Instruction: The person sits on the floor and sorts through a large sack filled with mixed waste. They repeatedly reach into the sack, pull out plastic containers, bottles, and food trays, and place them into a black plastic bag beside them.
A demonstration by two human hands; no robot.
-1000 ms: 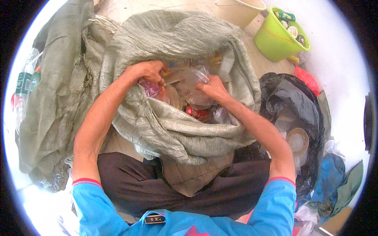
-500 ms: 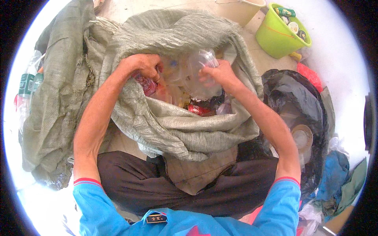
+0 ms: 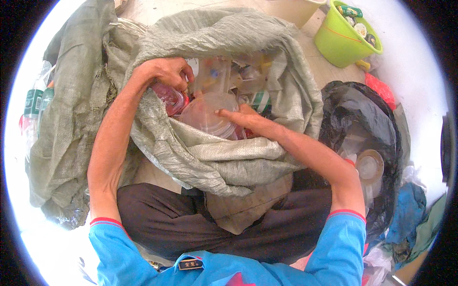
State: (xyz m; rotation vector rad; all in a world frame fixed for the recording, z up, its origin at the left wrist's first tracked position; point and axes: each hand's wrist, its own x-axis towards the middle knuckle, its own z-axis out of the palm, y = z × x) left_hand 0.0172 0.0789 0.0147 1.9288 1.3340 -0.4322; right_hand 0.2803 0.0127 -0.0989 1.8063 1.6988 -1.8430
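A large grey-green woven sack [image 3: 229, 159] stands in front of me with its mouth open and its rim rolled down. Clear plastic containers, including a rectangular one [image 3: 213, 78], lie inside. My right hand [image 3: 245, 119] reaches over the sack's right rim and grips a clear round plastic container [image 3: 205, 114], thumb on top and fingers hidden. At the left rim my left hand [image 3: 172, 74] is closed with its fingers curled; what they hold, if anything, is hidden. Just below it rests a red-tinted clear container [image 3: 170, 98].
On the left is another woven sack [image 3: 71, 109] beside green-labelled bottles [image 3: 34, 100]. At the far right stands a lime-green bucket [image 3: 343, 43] with cans in it. A black plastic bag [image 3: 355, 107] holding clear plastic items lies near my right arm, with blue cloth [image 3: 408, 205] beyond.
My right hand has moved down and left with clear plastic in it, from the sack's right side to its middle. My left hand has shifted slightly up and left. The rectangular container shows more.
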